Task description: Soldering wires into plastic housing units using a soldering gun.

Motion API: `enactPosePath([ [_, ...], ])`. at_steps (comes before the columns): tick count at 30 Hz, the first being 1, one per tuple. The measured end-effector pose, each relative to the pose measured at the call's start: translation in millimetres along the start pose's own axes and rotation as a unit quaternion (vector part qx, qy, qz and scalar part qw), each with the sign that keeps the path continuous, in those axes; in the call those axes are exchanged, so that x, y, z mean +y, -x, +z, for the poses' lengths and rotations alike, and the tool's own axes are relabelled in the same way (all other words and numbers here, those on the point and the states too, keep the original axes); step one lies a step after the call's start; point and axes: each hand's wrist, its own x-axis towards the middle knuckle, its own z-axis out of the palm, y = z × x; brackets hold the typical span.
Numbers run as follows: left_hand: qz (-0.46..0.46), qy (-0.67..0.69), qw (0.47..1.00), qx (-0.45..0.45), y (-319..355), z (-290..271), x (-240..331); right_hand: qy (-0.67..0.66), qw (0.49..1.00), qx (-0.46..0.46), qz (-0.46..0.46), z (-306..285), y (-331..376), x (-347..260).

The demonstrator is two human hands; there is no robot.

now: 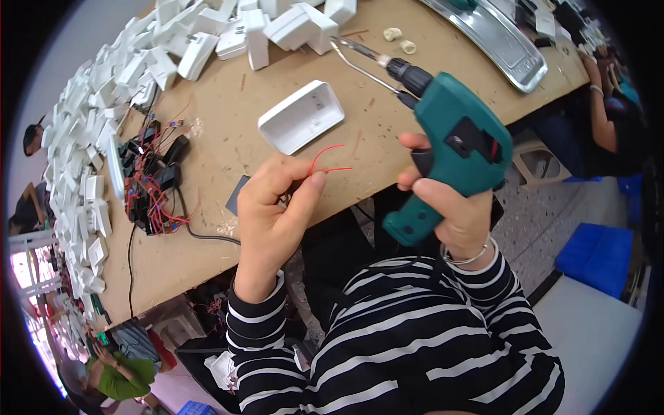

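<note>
My left hand [273, 204], above the front edge of the workbench, is closed in a pinch. Two thin red wires [330, 169] stick out past its thumb and forefinger; anything else inside the fingers is hidden. My right hand [460, 214] grips a teal soldering gun [467, 114] by its handle, with fingers by the black trigger. The gun's metal tip and thin bent feed tube point to the far left, over the bench. Just beyond my left hand sits an open white plastic casing [297, 121], its hollow side showing.
White plastic casings [159, 66] lie heaped along the far and left sides of the bench [214, 131]. Black parts with tangled red wires [155, 180] lie left. A metal tray [508, 52] is far right, near two small off-white pieces [393, 34]. Other people sit around.
</note>
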Motion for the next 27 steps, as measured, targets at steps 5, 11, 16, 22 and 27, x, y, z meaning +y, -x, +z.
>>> enactPosePath([
  [5, -0.065, 0.065, 0.996, 0.012, 7.8, 5.0, 7.4, 0.031, 0.999, -0.024, -0.018, 9.2, 3.1, 10.7],
  [11, -0.036, 0.078, 0.996, 0.024, 13.5, 9.7, 6.2, 0.02, 0.999, -0.03, -0.04, 24.2, 3.0, 17.1],
  [16, 0.032, 0.052, 0.998, 0.021, 15.4, 15.1, 2.3, 0.032, 0.996, -0.041, -0.075, 28.9, 0.0, 25.4],
  [22, 0.018, 0.035, 0.999, 0.015, 17.7, 12.7, 5.5, 0.127, 0.977, -0.069, -0.157, 23.8, -4.2, 20.5],
  [27, -0.053, 0.095, 0.993, -0.033, 16.0, 0.5, 10.9, 0.251, 0.942, -0.053, -0.217, 24.6, -5.1, 10.7],
])
